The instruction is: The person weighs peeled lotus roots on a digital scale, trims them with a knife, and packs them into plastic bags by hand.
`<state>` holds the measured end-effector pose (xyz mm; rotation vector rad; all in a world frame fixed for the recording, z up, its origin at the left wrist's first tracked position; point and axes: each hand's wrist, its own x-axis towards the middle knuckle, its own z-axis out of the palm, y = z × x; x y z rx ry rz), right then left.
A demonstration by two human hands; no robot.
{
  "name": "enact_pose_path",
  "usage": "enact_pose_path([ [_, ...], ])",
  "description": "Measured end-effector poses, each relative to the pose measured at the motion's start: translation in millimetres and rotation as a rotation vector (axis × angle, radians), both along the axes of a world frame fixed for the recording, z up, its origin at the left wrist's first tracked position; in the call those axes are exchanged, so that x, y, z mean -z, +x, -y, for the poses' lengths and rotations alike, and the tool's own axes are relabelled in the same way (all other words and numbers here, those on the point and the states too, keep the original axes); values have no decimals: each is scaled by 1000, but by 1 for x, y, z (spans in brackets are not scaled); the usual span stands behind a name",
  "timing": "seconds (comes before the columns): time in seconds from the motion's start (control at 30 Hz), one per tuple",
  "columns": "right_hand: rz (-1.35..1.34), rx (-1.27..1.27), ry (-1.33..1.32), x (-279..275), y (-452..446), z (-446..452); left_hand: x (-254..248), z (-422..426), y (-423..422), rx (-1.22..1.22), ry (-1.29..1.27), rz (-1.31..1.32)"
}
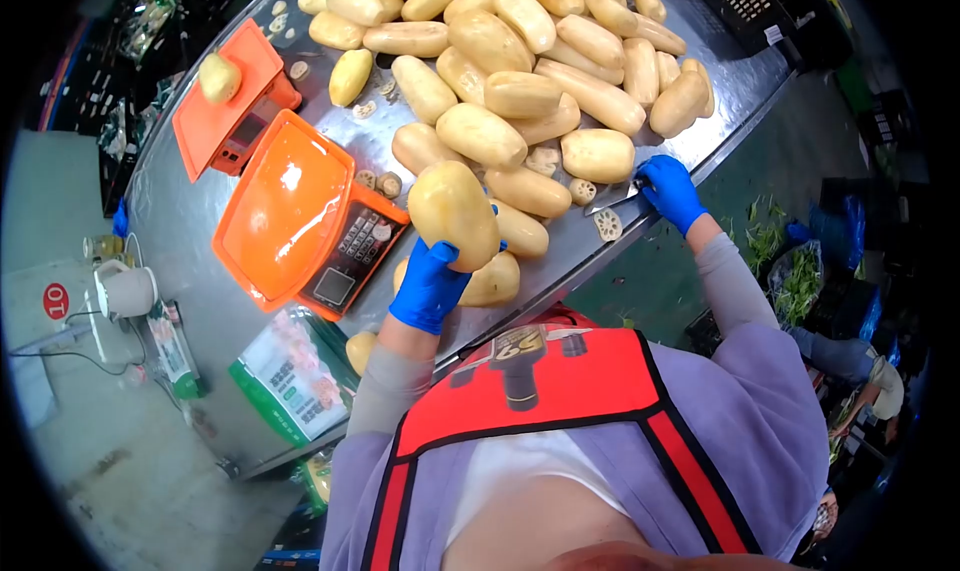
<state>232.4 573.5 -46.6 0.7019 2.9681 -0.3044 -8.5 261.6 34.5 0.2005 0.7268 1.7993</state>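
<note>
A thick, pale lotus root (452, 209) is gripped in my blue-gloved left hand (430, 289), raised beside the orange scale (285, 211). My right hand (671, 191), also gloved in blue, closes round the handle of a knife (614, 201) near the table's edge. Its blade points left, low over the metal surface. Close to the blade lie a lotus root slice (607, 225) with holes and a cut end piece (582, 191). Many peeled lotus roots (490, 41) are heaped beyond both hands.
A second orange scale (225, 111) bears a small lotus root piece (219, 78). A black plastic crate (737, 6) sits at the table's far right corner. A printed white and green bag (295, 376) lies at the near left, and a white pot (128, 293) stands beyond the table.
</note>
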Motion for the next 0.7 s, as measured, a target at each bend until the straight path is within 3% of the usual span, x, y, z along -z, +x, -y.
enact_pose_path([
  [0.07,-47,-85,-64,3,14,-10,0,0,-1,-47,-1,26],
  [0.13,-45,-105,-121,-7,17,-6,5,4,-6,-60,-72,-109],
  [0.2,-459,-186,-56,-26,17,9,8,9,-11,-87,-151,-230],
  [0.23,-454,-57,-259,-36,15,19,9,11,-12,-105,-228,-348],
  [0.27,-452,-61,-259,-45,10,30,7,11,-12,-109,-228,-347],
  [0.33,-535,223,-644,-67,-8,59,0,8,-10,-152,-276,-548],
  [0.4,-604,-5,-515,-109,-47,96,-8,3,-8,-145,-286,-611],
  [0.5,-633,-115,-511,-131,-92,130,-24,0,-3,-123,-312,-723],
  [0.57,-648,-312,-286,-136,-108,140,-26,1,-1,-111,-327,-765],
  [0.7,-585,-354,-239,-142,-116,148,-26,8,-2,-105,-331,-856],
])
